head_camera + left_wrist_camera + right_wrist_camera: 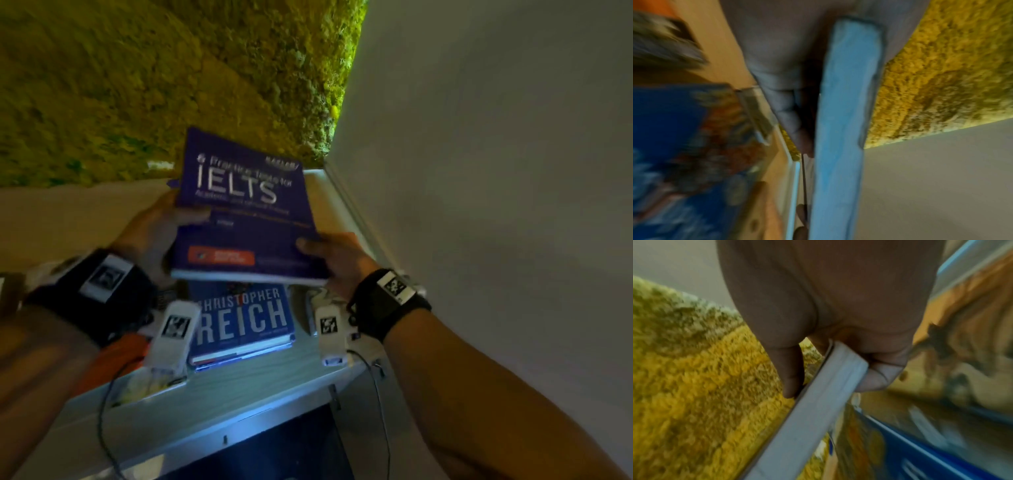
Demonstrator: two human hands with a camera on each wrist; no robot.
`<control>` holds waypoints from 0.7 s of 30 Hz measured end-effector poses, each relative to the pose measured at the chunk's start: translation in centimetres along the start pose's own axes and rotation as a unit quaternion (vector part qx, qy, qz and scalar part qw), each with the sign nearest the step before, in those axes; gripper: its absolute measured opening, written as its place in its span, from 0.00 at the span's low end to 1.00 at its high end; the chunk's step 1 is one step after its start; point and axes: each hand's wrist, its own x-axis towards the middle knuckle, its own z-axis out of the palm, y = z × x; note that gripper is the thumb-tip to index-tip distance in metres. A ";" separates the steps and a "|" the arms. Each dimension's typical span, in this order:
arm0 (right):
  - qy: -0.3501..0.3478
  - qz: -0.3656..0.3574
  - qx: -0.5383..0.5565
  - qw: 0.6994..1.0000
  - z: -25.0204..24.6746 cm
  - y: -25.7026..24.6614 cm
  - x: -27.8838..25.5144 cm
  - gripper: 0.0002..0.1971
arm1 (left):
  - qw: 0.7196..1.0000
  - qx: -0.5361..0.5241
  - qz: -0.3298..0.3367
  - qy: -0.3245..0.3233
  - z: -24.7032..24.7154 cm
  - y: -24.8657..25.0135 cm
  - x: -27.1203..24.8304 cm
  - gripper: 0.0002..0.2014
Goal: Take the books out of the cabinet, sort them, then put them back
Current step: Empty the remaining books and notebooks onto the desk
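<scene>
**Purple IELTS book held over the stack**

While both hands gripped it, the large purple softcover IELTS book (pixel 245 209) hung tilted just above a blue Christopher Reich hardback (pixel 245 322) lying on the pale cabinet top (pixel 260 383). The left hand (pixel 156 233) pinched its left edge, thumb laid on the glossy cover; the right hand (pixel 337 257) clamped the lower right corner, thumb on top. To land it well, I'd level it and square its edges to the book beneath. Mossy yellow-green textured wall (pixel 137 85) stood behind.

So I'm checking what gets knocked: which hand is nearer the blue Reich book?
Left. The left hand grips the IELTS book just above the Reich book; the right hand grips it further to the right.
</scene>
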 end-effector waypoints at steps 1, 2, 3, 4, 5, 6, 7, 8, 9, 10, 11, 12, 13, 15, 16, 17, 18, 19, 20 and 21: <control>-0.001 0.022 -0.043 0.999 0.8 1.4 0.1 0.25 | 1.000 -0.003 -0.017 0.005 -1.6 -1.7 0.1 0.19; 0.004 0.039 -0.099 0.994 1.2 2.9 0.6 0.28 | 0.999 -0.003 -0.045 0.003 -2.9 -3.2 0.0 0.22; 0.005 0.054 -0.152 0.987 1.8 4.0 0.8 0.30 | 0.998 0.005 -0.070 0.004 -3.9 -4.6 0.1 0.23; 0.006 0.058 -0.189 0.980 2.2 5.0 1.1 0.31 | 0.996 0.020 -0.089 0.007 -4.8 -5.7 0.2 0.22; 0.013 0.054 -0.214 0.975 2.5 5.8 1.4 0.33 | 0.994 0.037 -0.101 0.013 -5.3 -6.6 0.2 0.19; 0.020 0.043 -0.227 0.973 2.8 6.1 1.5 0.33 | 0.993 0.048 -0.108 0.021 -5.7 -7.2 0.1 0.18; 0.023 0.033 -0.242 0.969 3.1 6.0 1.4 0.31 | 0.992 0.057 -0.110 0.029 -5.9 -7.7 0.3 0.17; 0.021 0.027 -0.257 0.966 3.3 5.7 1.2 0.28 | 0.991 0.070 -0.108 0.036 -6.1 -7.9 0.4 0.18; 0.018 0.023 -0.262 0.965 3.2 5.3 0.9 0.24 | 0.990 0.088 -0.103 0.041 -6.2 -8.0 0.5 0.19; 0.023 0.034 -0.258 0.965 2.9 5.2 1.0 0.20 | 0.989 0.103 -0.101 0.041 -6.3 -8.0 0.6 0.21; 0.030 0.052 -0.251 0.966 2.4 5.2 1.1 0.17 | 0.987 0.112 -0.103 0.045 -6.5 -8.1 0.7 0.21; 0.035 0.069 -0.248 0.966 2.2 5.1 0.9 0.17 | 0.986 0.115 -0.109 0.046 -6.5 -8.2 0.7 0.20; 0.033 0.082 -0.250 0.964 1.9 5.1 0.9 0.18 | 0.985 0.119 -0.116 0.050 -6.6 -8.4 0.7 0.19; 0.036 0.077 -0.274 0.958 1.5 5.3 0.8 0.13 | 0.984 0.118 -0.120 0.061 -6.7 -8.9 0.5 0.17; 0.047 0.060 -0.305 0.949 1.0 5.4 0.8 0.08 | 0.984 0.114 -0.118 0.067 -6.7 -9.1 0.4 0.16; 0.064 0.034 -0.342 0.937 0.3 5.5 0.9 0.08 | 0.984 0.114 -0.115 0.072 -6.8 -9.3 0.5 0.16; 0.089 0.014 -0.379 0.921 -0.6 5.4 0.9 0.09 | 0.984 0.113 -0.111 0.075 -6.6 -9.2 0.5 0.15; 0.126 -0.001 -0.398 0.909 -1.5 5.3 0.9 0.08 | 0.985 0.112 -0.108 0.081 -6.5 -9.2 0.6 0.15; 0.172 -0.001 -0.413 0.894 -2.4 5.1 0.9 0.09 | 0.985 0.109 -0.104 0.086 -6.5 -9.1 0.8 0.15; 0.219 0.012 -0.442 0.870 -3.6 5.0 0.8 0.14 | 0.985 0.106 -0.099 0.090 -6.5 -9.0 1.0 0.16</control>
